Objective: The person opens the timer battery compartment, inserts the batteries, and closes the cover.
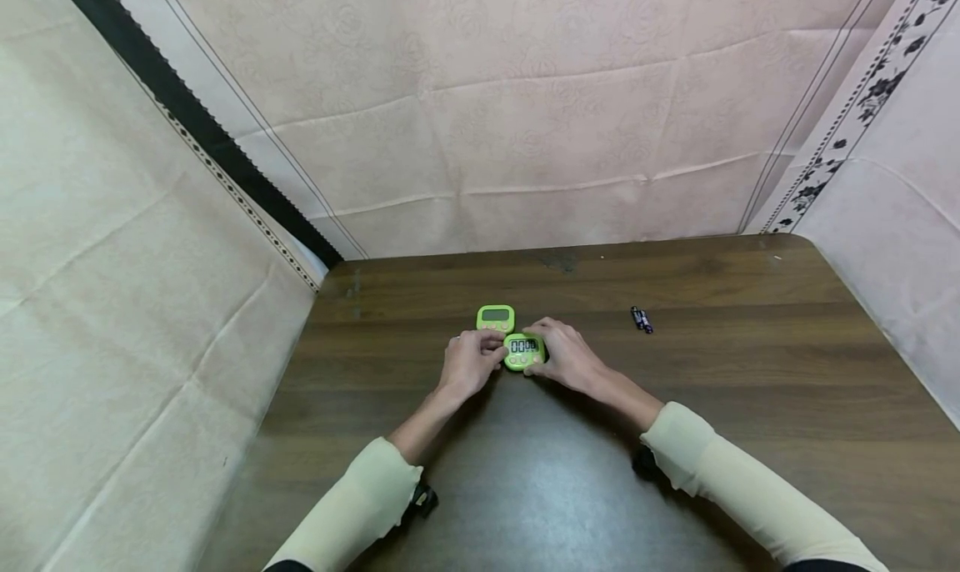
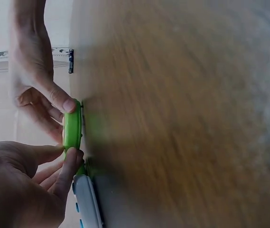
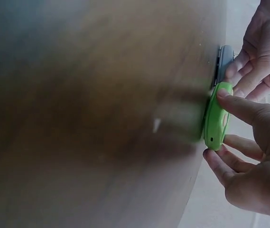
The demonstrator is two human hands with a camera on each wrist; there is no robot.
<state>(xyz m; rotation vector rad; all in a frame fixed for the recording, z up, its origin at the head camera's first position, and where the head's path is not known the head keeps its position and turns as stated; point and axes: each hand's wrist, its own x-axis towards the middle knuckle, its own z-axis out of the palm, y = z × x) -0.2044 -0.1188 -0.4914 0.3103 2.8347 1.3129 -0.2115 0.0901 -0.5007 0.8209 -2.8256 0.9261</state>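
A green digital timer (image 1: 524,352) with lit dark digits lies between the two hands, face up in the head view. My right hand (image 1: 566,357) grips its right side, thumb on the near edge and fingers on the far edge. My left hand (image 1: 468,362) pinches its left edge between thumb and forefinger. Just behind the left hand is a second green timer (image 1: 496,318) with a blank display. In the left wrist view a grey-white device (image 2: 87,204) with blue buttons sits beside the left fingers; I cannot make it out in the head view.
Two small dark batteries (image 1: 642,320) lie side by side on the brown wooden table (image 1: 720,372), right of the hands. Pale patterned cloth (image 1: 525,138) hangs behind the table and at both sides.
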